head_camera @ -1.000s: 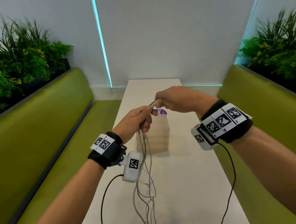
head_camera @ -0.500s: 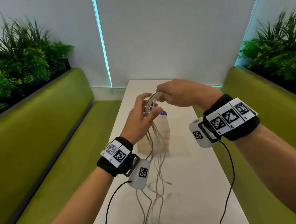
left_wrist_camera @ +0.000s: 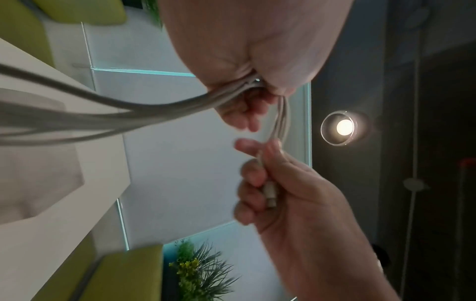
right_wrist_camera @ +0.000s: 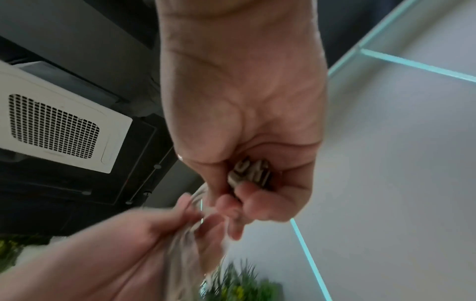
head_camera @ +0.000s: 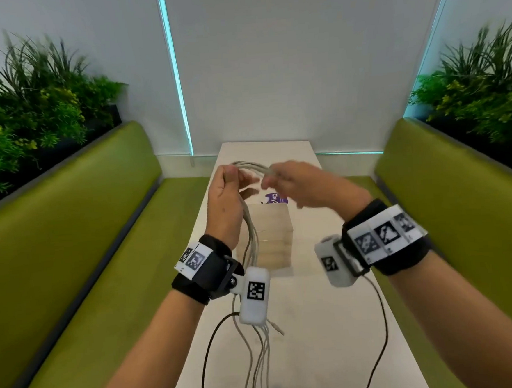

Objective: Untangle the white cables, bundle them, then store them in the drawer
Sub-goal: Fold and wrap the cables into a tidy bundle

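Several white cables [head_camera: 251,166] arch between my two raised hands above the white table [head_camera: 315,326]. My left hand [head_camera: 227,192] grips the bunch, and the long strands [head_camera: 250,239] hang from it down past the table's front edge. In the left wrist view the cables [left_wrist_camera: 103,114] run out of my curled left fingers [left_wrist_camera: 244,114]. My right hand [head_camera: 281,178] pinches the cable ends; their plugs [right_wrist_camera: 249,173] show inside its curled fingers, and one connector [left_wrist_camera: 269,193] lies across its palm. A small wooden drawer unit [head_camera: 274,238] stands on the table below the hands.
Green bench seats [head_camera: 70,237] flank the narrow table on both sides, with plants [head_camera: 24,107] behind them. A purple-labelled item [head_camera: 275,199] lies just behind the drawer unit. Black sensor leads [head_camera: 377,346] hang from both wrists.
Both hands have risen and moved away from me with the cables. The left hand has slid up the bunch, which now arches between the hands, and the loose ends have lifted.
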Demonstrator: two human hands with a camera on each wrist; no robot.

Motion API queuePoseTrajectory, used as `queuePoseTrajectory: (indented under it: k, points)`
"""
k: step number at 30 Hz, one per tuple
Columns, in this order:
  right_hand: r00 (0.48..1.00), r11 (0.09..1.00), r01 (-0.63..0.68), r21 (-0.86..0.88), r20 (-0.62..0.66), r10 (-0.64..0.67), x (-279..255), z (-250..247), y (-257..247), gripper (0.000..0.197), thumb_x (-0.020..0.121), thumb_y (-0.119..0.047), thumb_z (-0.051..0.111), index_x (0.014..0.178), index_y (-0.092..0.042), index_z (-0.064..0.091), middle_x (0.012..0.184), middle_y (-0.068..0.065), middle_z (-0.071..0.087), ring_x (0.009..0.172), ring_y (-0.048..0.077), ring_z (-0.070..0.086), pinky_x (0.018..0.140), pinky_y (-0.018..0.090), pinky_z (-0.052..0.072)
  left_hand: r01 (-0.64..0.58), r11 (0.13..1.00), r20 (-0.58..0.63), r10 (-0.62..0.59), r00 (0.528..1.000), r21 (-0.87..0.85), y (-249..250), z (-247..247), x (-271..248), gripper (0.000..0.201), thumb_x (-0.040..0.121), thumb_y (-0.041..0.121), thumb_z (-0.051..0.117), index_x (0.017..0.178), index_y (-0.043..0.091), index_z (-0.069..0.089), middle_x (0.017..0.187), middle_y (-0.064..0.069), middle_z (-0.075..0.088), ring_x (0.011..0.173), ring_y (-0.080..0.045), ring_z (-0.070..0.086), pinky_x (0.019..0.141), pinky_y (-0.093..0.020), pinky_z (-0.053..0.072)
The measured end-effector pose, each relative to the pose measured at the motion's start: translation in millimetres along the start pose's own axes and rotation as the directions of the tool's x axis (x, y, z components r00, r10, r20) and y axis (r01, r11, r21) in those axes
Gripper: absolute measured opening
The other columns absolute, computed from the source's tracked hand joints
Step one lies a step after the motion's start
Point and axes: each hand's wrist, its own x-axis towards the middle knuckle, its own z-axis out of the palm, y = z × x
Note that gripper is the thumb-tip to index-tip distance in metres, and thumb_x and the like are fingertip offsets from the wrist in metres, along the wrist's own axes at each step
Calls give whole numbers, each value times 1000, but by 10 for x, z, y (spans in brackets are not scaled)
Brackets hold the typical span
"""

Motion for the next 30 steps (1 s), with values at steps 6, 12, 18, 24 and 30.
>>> queuePoseTrajectory:
  k: [6, 12, 18, 24, 30]
  points:
    - [997, 985, -17, 171, 77, 4, -46, 619, -7, 29, 101, -27, 37, 73, -21, 42, 70, -3, 49, 61, 12, 46, 65, 32, 47, 65, 996, -38, -68, 997, -65, -63, 29, 7, 14, 104, 20, 31, 103, 12, 43, 102, -13, 68, 99, -22, 68, 69, -25, 57]
    - [983, 973, 37, 229, 167, -77, -51, 779, 64, 24, 102, -25, 39, 80, -18, 47, 72, -5, 43, 63, 5, 39, 59, 17, 33, 238, 961, 28, -236, 971, -140, -63, -19, -13, 26, 104, 17, 33, 90, 13, 54, 60, 2, 47, 52, -14, 41, 50, -21, 46]
    - [993, 783, 61, 619, 41, -110, -143, 917, 215, 16, 101, -24, 41, 96, -17, 55, 85, -8, 58, 74, -3, 52, 69, 15, 40, 411, 873, 161, -380, 911, -264, 88, 46, 43, 30, 102, 30, 37, 80, 13, 49, 56, 2, 36, 45, -11, 27, 56, -27, 36]
    - [987, 506, 19, 862, 64, -146, -267, 958, 181, 28, 101, -15, 39, 76, -8, 49, 68, 6, 52, 60, 12, 58, 63, 18, 49, 439, 889, 266, -396, 879, -128, 184, 67, 42, 39, 100, 41, 40, 73, 13, 47, 54, 4, 27, 45, -11, 21, 48, -24, 36]
    - [992, 517, 21, 856, 47, -117, -299, 1100, 156, 33, 100, -27, 35, 71, -14, 42, 63, 2, 37, 52, 7, 39, 53, 13, 40, 460, 886, 307, -422, 853, -59, 161, 48, 24, 44, 100, 43, 37, 66, 15, 43, 48, 7, 24, 39, -8, 17, 41, -21, 31]
